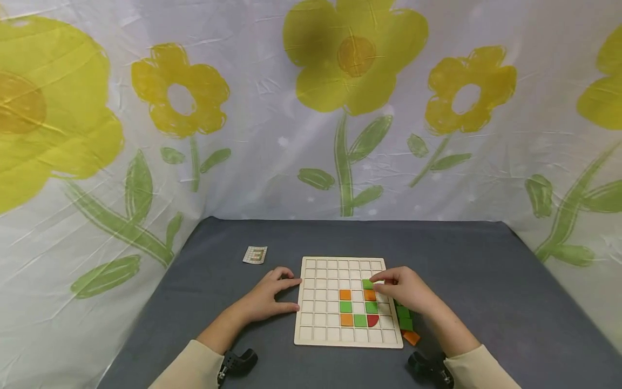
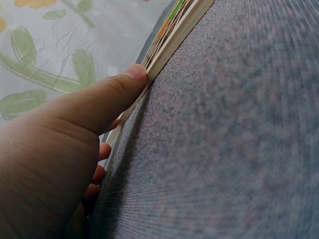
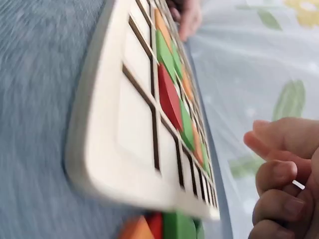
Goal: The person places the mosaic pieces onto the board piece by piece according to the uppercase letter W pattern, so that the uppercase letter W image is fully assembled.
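Note:
A pale wooden grid board lies on the dark cloth. Along its left edge, the thumb and fingertips of my left hand touch the rim, thumb and index spread apart; the left wrist view shows the thumb against that rim. Over the upper right cells is my right hand, thumb and index beside a green square tile. No tile shows between its fingertips in the right wrist view, and the other fingers curl in. Several orange and green tiles and a red rounded tile sit in cells.
Loose green tiles and an orange tile lie in a pile against the board's right edge, with a red piece among them. A small pattern card rests at the back left. A flower-printed curtain surrounds the table.

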Motion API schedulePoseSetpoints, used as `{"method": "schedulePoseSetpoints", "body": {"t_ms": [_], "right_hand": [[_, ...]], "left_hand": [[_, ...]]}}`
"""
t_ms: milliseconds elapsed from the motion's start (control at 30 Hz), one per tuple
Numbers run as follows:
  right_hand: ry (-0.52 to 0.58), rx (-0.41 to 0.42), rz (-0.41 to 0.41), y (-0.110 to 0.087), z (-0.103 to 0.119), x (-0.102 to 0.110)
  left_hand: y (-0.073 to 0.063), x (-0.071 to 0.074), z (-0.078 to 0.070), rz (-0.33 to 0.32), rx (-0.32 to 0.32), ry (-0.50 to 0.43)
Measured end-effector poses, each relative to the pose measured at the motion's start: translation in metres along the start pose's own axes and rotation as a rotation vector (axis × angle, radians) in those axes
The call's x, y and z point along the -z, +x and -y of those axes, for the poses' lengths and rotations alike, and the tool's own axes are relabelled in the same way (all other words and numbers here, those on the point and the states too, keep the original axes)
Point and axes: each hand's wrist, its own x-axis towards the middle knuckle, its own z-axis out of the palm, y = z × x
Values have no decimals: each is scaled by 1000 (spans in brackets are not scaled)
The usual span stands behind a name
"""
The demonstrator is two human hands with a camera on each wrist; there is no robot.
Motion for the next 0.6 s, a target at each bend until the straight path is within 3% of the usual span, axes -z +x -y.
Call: {"method": "schedulePoseSetpoints", "body": {"t_ms": [233,600], "right_hand": [[-6,-39,9,-11,-17,27],[67,-51,205,-15,-47,44]], "left_hand": [[0,-2,-1,-2,-16,-6],[0,1,-1,4,-13,-4]]}}
